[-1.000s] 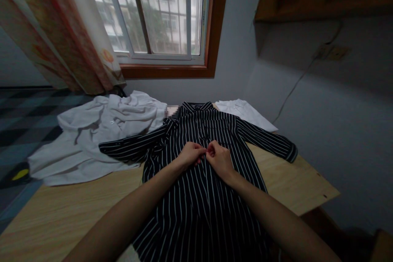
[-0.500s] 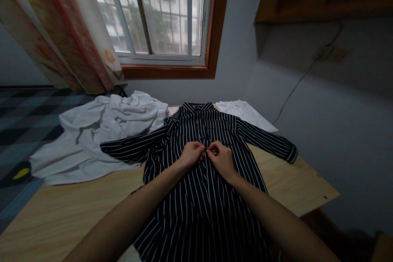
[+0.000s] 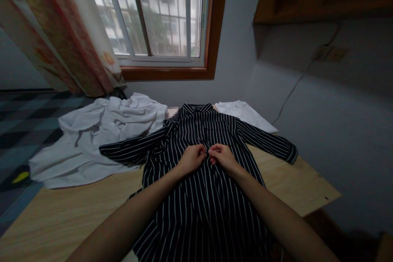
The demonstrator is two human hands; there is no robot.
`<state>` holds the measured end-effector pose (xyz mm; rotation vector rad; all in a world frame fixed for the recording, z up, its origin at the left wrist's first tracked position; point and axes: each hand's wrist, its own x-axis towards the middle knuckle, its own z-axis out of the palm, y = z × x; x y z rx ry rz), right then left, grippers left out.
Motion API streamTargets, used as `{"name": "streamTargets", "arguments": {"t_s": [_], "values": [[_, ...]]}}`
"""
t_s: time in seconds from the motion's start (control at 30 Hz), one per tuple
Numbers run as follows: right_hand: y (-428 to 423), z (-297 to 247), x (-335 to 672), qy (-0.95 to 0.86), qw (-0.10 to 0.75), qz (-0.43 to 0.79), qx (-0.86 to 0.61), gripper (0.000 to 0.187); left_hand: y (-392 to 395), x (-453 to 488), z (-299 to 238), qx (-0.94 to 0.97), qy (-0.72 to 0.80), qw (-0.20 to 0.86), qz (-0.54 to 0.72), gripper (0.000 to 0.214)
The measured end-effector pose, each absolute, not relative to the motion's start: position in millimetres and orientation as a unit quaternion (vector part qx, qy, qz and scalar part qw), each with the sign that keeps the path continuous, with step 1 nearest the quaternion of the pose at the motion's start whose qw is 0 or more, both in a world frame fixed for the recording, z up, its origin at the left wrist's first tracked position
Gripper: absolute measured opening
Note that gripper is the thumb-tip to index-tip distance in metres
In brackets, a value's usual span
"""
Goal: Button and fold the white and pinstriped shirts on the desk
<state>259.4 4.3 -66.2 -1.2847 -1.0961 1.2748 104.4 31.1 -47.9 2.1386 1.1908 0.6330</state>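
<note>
On the table [image 3: 285,176], the striped shirt [image 3: 202,190] lies lengthwise from six to twelve o'clock under left hand [image 3: 193,158] and right hand [image 3: 223,159], equally near, both pinched narrow, any hold unclear.

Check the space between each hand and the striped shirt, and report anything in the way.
Nothing visible is in the way. The left hand and right hand are both at the middle of the striped shirt. The white clothes lie off to the left, clear of both hands.
</note>
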Motion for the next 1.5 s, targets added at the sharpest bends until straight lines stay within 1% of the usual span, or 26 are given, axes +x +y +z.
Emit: {"name": "streamTargets", "arguments": {"t_s": [0.07,0.13,0.23,0.3,0.37,0.43,0.47,0.5,0.53,0.6,0.63,0.7,0.77,0.87,0.93,1.03,1.17,1.27,1.33,1.4,1.43,1.5], "values": [[6.9,-63.1,265.1,-0.505,0.5,0.444,-0.545,0.017,32.2,101.7,-46.2,0.817,0.459,0.264,0.226,0.008],[13.2,-55.9,280.4,-0.554,0.515,0.335,-0.561,0.018,36.4,93.9,-37.8,0.824,0.478,0.206,0.223,0.01],[29.9,-43.0,324.2,-0.573,0.521,0.169,-0.609,0.026,48.3,68.2,-10.7,0.819,0.529,0.053,0.217,0.021],[42.9,-38.6,361.6,-0.571,0.484,0.07,-0.659,0.035,57.1,43.6,11.9,0.79,0.577,-0.061,0.198,0.032],[53.8,-39.9,396.9,-0.573,0.405,0.01,-0.712,0.047,63.8,17.8,29.4,0.753,0.625,-0.134,0.155,0.043],[60.9,-45.9,423.3,-0.576,0.311,0.0,-0.756,0.058,66.4,-4.0,35.5,0.745,0.65,-0.132,0.075,0.046],[63.1,-49.6,432.2,-0.582,0.267,0.005,-0.768,0.059,66.2,-12.3,34.0,0.752,0.65,-0.109,0.028,0.043],[64.7,-53.2,438.2,-0.59,0.231,0.011,-0.774,0.054,65.2,-18.8,30.3,0.761,0.643,-0.081,-0.015,0.038],[65.8,-56.2,441.7,-0.598,0.203,0.017,-0.776,0.045,63.9,-23.5,25.4,0.771,0.633,-0.057,-0.046,0.033],[67.7,-59.1,443.3,-0.61,0.171,0.023,-0.773,0.025,61.7,-29.1,18.3,0.783,0.617,-0.033,-0.066,0.031],[68.9,-58.8,442.6,-0.611,0.163,0.023,-0.774,0.02,61.7,-30.9,18.6,0.784,0.617,-0.037,-0.056,0.032],[72.5,-55.1,441.0,-0.599,0.154,0.014,-0.786,0.02,65.2,-34.6,30.9,0.773,0.63,-0.07,-0.023,0.033],[78.2,-48.6,440.9,-0.57,0.154,-0.009,-0.807,0.022,74.7,-40.0,57.3,0.754,0.643,-0.135,0.0,0.035],[90.8,-36.8,443.2,-0.511,0.18,-0.047,-0.839,0.027,98.5,-51.4,105.9,0.742,0.629,-0.23,-0.013,0.038],[101.1,-28.2,443.9,-0.477,0.221,-0.059,-0.849,0.029,116.0,-59.8,131.5,0.745,0.614,-0.26,-0.011,0.04],[118.3,-12.6,441.8,-0.434,0.302,-0.062,-0.847,0.031,136.5,-72.2,153.2,0.727,0.631,-0.272,0.018,0.04],[142.8,13.4,440.9,-0.408,0.402,-0.072,-0.817,0.032,154.3,-88.4,165.8,0.679,0.677,-0.272,0.079,0.042],[159.6,28.5,445.2,-0.398,0.448,-0.077,-0.797,0.029,167.4,-100.1,170.0,0.645,0.708,-0.262,0.117,0.044],[167.4,30.9,446.6,-0.406,0.457,-0.065,-0.789,0.027,174.2,-105.2,167.6,0.628,0.72,-0.26,0.142,0.045],[170.2,25.4,443.7,-0.441,0.443,-0.032,-0.78,0.026,175.9,-105.3,159.5,0.628,0.713,-0.269,0.156,0.043],[169.2,20.0,440.0,-0.465,0.429,-0.009,-0.775,0.028,173.9,-102.8,153.5,0.633,0.706,-0.275,0.159,0.043],[160.9,5.6,427.9,-0.51,0.407,0.028,-0.757,0.04,163.7,-92.7,138.6,0.656,0.68,-0.283,0.165,0.044]]}}
